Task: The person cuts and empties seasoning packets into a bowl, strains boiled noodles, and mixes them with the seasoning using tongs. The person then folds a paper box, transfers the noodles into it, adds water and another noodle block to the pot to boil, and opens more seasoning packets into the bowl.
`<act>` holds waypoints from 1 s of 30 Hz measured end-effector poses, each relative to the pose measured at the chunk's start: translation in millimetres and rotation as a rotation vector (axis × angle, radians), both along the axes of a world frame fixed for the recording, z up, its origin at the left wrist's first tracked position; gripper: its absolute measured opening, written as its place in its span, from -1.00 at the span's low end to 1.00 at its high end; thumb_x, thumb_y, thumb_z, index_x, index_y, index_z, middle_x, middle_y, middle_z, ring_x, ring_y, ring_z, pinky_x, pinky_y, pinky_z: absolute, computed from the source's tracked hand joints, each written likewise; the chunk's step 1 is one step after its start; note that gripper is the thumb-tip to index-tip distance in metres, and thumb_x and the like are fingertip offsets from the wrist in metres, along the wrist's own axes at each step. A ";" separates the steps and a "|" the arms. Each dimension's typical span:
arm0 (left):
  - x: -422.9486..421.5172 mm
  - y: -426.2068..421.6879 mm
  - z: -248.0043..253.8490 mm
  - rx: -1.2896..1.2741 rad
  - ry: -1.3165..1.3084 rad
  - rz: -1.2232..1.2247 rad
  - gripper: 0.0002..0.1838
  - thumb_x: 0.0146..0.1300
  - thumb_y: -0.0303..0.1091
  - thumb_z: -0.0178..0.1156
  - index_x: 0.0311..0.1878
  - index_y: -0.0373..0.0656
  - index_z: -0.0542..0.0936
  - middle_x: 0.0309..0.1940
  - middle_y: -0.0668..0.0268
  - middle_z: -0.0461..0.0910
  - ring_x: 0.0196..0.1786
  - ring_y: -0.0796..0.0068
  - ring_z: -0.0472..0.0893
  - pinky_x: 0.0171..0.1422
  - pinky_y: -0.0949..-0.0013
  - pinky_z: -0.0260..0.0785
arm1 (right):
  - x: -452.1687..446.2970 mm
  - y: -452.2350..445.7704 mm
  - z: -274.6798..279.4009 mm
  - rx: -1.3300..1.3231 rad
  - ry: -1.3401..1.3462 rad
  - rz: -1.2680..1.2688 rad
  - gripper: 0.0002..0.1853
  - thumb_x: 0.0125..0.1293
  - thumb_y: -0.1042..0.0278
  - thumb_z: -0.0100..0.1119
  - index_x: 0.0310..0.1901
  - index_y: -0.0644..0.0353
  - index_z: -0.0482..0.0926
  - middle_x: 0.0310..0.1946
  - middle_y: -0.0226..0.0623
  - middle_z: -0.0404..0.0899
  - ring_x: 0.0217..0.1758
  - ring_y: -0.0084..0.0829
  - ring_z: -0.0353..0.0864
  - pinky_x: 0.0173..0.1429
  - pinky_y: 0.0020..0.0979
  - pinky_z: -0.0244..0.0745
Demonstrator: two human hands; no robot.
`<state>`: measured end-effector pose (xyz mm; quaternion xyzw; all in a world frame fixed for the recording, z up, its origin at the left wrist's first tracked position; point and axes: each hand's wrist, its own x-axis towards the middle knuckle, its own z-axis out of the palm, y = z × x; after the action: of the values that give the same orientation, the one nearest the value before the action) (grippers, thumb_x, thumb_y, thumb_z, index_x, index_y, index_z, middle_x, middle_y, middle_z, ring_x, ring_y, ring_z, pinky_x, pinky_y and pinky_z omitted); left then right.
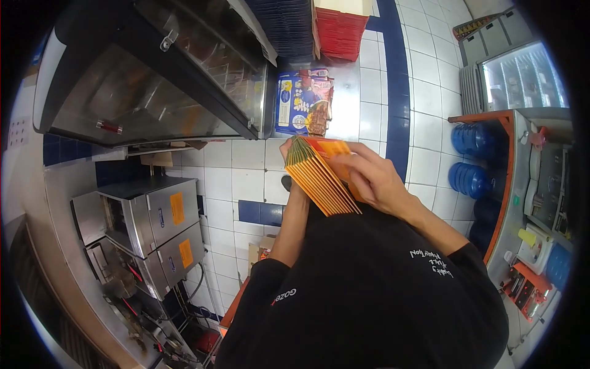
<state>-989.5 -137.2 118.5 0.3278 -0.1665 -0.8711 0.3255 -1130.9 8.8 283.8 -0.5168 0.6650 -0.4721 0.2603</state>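
Observation:
A thick stack of folded orange-and-yellow cartons [319, 184] with green at the far end is held against the front of my black shirt. My left hand [286, 148] grips the stack from its left side; most of its fingers are hidden behind the cartons. On the other side, my right hand [378, 181] is closed on the top orange carton, thumb and fingers pinching its edge. Just beyond my hands, printed blue-and-red packets [304, 104] lie on a metal counter [350, 92].
A glass-fronted cabinet [153, 80] stands at the upper left, beside dark blue stacked cartons [283, 27] and red stacked cartons [341, 34]. Steel oven-like units [163, 215] are at left. Blue water jugs [470, 178] sit on an orange-framed rack [507, 184] at right.

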 end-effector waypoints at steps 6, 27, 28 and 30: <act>-1.7 2.0 18.4 0.011 -0.025 -0.025 -0.51 0.72 0.07 -0.19 -0.07 -0.07 0.62 -0.25 0.34 0.69 -0.19 0.46 0.70 0.01 0.37 0.64 | 3.0 -5.6 -5.8 0.074 0.105 0.014 -0.78 0.48 0.38 0.33 0.09 0.21 0.65 -0.04 -0.03 0.71 -0.18 0.07 0.77 -0.11 -0.06 0.72; -60.2 -61.9 -38.8 0.084 0.690 0.025 -0.16 0.52 0.42 0.08 0.43 -0.22 0.49 0.30 0.14 0.61 0.35 0.22 0.60 0.51 0.05 0.46 | -79.3 -7.3 -94.0 0.170 -1.346 -0.281 -0.61 0.55 0.38 0.29 0.31 0.35 0.60 0.10 -0.18 0.78 0.04 -0.43 0.82 0.19 -0.38 0.72; -53.1 -63.6 -29.8 -0.196 0.327 -0.067 -0.08 0.51 0.49 0.04 0.51 -0.21 0.44 0.36 0.12 0.59 0.42 0.22 0.56 0.55 0.03 0.42 | -82.7 -20.3 -107.8 0.102 -1.264 -0.322 -0.62 0.55 0.36 0.29 0.30 0.35 0.61 0.08 -0.19 0.78 0.04 -0.45 0.80 0.17 -0.40 0.71; -30.0 -60.2 -8.7 -0.156 0.032 -0.159 0.03 0.50 0.58 -0.04 0.62 -0.20 0.34 0.45 0.09 0.54 0.49 0.17 0.52 0.61 -0.01 0.37 | -96.5 -46.3 -141.0 0.035 -1.170 -0.329 -0.63 0.56 0.34 0.29 0.28 0.35 0.62 0.05 -0.21 0.79 0.03 -0.46 0.79 0.15 -0.42 0.69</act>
<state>-1019.5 -197.4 109.9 0.2735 -0.2541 -0.8836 0.2827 -1227.4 -37.5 142.8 -0.0576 0.4906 -0.7008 0.5146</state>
